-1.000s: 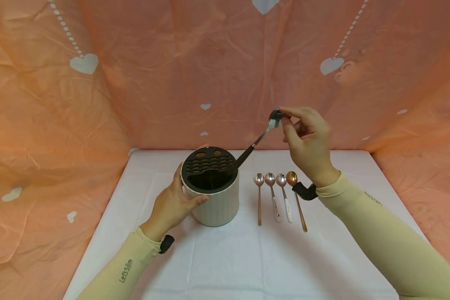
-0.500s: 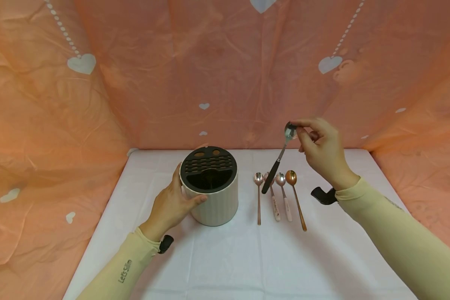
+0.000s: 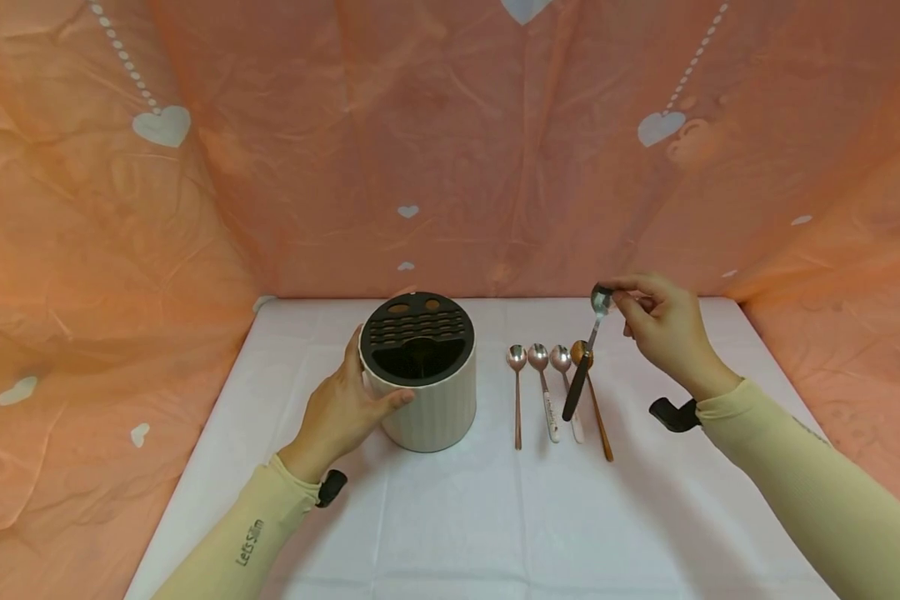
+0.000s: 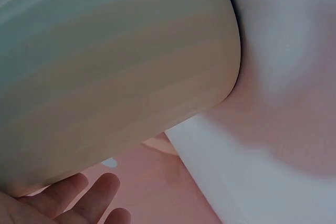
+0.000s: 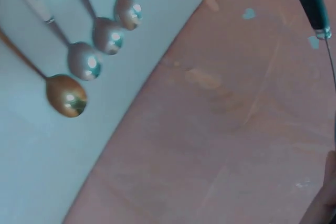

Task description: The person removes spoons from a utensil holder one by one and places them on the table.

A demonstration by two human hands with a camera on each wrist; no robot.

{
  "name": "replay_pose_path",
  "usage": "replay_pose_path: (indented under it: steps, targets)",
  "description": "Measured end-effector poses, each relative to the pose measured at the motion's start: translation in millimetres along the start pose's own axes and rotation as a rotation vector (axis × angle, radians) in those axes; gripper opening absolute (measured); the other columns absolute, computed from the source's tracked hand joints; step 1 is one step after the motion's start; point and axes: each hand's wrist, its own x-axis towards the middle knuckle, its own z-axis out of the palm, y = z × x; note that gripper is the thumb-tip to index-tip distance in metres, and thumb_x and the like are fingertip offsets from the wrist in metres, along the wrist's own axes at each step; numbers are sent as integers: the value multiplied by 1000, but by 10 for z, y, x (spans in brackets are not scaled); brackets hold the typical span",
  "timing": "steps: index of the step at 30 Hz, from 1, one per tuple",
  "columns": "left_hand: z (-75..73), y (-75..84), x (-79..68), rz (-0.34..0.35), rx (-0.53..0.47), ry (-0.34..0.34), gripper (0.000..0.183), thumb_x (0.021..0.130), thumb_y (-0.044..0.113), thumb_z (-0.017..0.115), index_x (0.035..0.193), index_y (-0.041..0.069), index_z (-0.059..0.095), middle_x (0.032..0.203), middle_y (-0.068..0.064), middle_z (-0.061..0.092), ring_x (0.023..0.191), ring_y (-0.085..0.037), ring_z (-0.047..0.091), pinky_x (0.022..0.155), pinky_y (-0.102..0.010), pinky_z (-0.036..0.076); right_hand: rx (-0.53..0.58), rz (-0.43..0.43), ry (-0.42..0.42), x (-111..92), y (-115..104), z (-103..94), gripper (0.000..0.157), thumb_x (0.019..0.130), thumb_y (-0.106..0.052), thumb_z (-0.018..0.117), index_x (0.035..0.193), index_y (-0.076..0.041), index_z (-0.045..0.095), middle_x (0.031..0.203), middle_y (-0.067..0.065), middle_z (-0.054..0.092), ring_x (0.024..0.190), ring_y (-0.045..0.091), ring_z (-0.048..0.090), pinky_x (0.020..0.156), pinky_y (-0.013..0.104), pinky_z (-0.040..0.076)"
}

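Observation:
In the head view my left hand (image 3: 339,412) holds a ribbed, off-white utensil holder (image 3: 437,418), thumb across its front and fingers around the far left side. The holder stands upright under a black slotted lid (image 3: 420,329). My right hand (image 3: 669,327) pinches a metal spoon by its bowl, so its black handle (image 3: 577,387) slants down to the left. That handle overlaps the gold spoon (image 3: 600,421) and a white-handled spoon (image 3: 561,360) lying below. The left wrist view has the holder's wall (image 4: 121,72) with fingertips (image 4: 102,195) beside it.
Another white-handled spoon (image 3: 546,400) and a rose-gold spoon (image 3: 517,404) lie in the same row, bowls toward the back. A white cloth (image 3: 450,525) covers the table. Orange fabric with white hearts (image 3: 450,150) hangs behind and at both sides.
My right hand has moved right and down with the spoon, carrying its handle away from the holder's lid to over the row of spoons. The left hand stays on the holder.

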Motion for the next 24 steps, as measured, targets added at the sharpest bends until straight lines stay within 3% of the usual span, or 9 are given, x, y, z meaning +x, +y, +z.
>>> replay_pose_path:
  steps: [6,19,24]
  targets:
    - [2,4,2,-6,5,-8,115,78,66,73,160,24,4,130,-27,59,106,-45,62,78,-59,48,-46,28,-54,-54,165,-28,21,97,-2,61,115,-6,73,98,11,68,50,13,57,47,22,42]
    - [0,3,3,-4,13,-4,115,78,66,73,160,23,5,129,-28,59,105,-46,62,78,-60,47,-109,56,-143,-126,523,-122,19,97,-2,61,109,-11,74,72,5,62,48,13,53,39,26,37]
    - [-6,11,1,-9,18,-8,116,78,66,73,160,21,5,129,-29,59,105,-47,62,79,-60,47,-110,78,-185,-150,638,-182,19,98,-3,61,109,-10,73,69,5,61,49,14,53,41,26,37]
